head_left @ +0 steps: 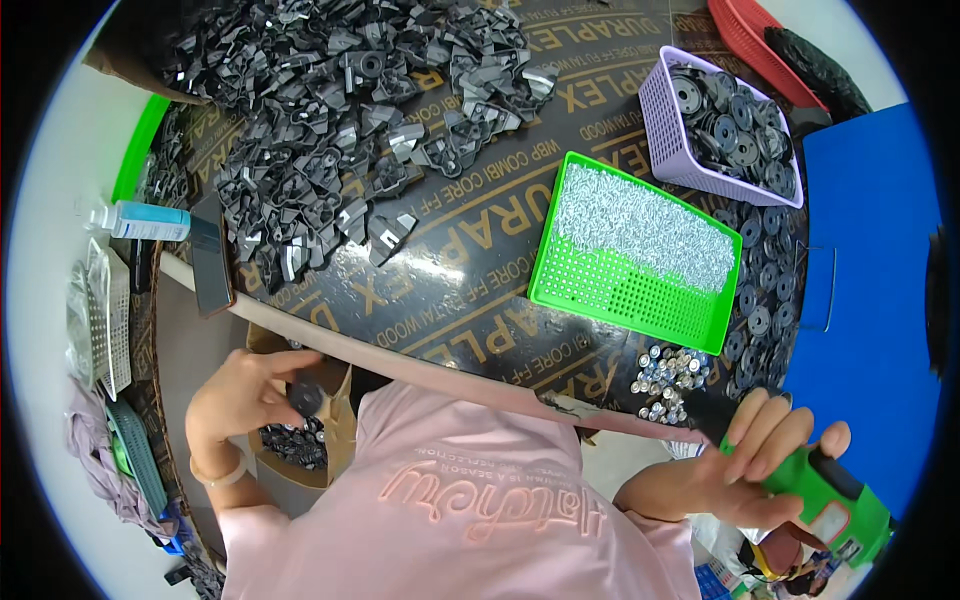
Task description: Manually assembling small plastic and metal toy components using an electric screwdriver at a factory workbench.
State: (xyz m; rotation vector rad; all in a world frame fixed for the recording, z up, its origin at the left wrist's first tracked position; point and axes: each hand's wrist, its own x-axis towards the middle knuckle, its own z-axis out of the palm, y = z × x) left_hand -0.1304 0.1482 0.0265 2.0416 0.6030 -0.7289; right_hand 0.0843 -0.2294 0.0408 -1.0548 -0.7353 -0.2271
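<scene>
At the left, my left hand (pixel 238 398) is closed, thumb and fingers pinching a small dark round part (pixel 306 399). It is held above an open cardboard box (pixel 342 425) with dark parts (pixel 290 445) inside. My right hand (pixel 762 470) is wrapped round a green and black power screwdriver (pixel 835 505) at the lower right. The tool's black nose points up and left, close to a small pile of shiny metal pieces (pixel 668 382) on the table edge. Behind that pile lies a green perforated tray (pixel 625 292) with many small silvery screws (pixel 640 225) in its far part.
A heap of black angular plastic parts (pixel 330 130) covers the table's far left. A lilac basket (pixel 655 125) holds dark discs, with more loose discs (pixel 760 320) beside it. A phone (pixel 210 255) and a blue bottle (pixel 150 221) lie left. A blue panel (pixel 870 220) stands right.
</scene>
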